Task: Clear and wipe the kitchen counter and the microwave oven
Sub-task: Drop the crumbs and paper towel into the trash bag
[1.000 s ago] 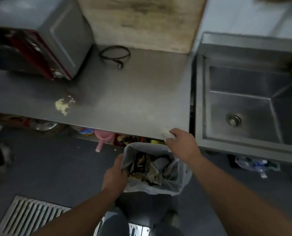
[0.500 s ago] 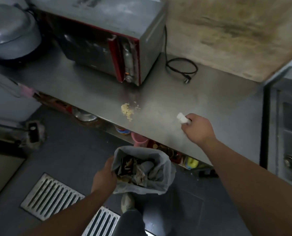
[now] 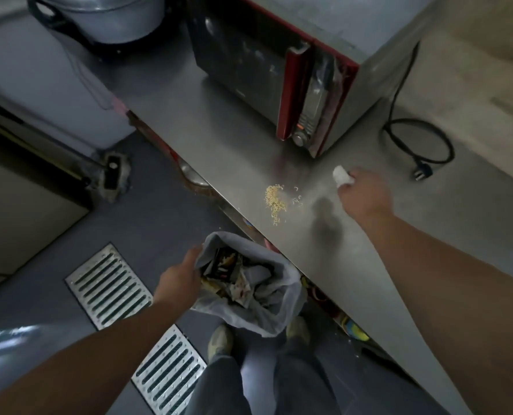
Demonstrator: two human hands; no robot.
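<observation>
**Wad in grip, crumbs beside it**

The right hand (image 3: 364,194) grips a white wad (image 3: 342,175) over bare tabletop (image 3: 237,151), crumbs (image 3: 274,200) just left, microwave (image 3: 282,70) beyond. Below the tabletop edge, the left hand (image 3: 178,278) pinches a trash-filled bag (image 3: 267,313) rim.

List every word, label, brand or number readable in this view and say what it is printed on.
None can be read.
Microwave oven: a small mark on the door and marks by the dial, too blurred to read.
Packaging in the trash bag: printing too small and dark to read.
Counter, pot, floor grates: no text visible.
</observation>
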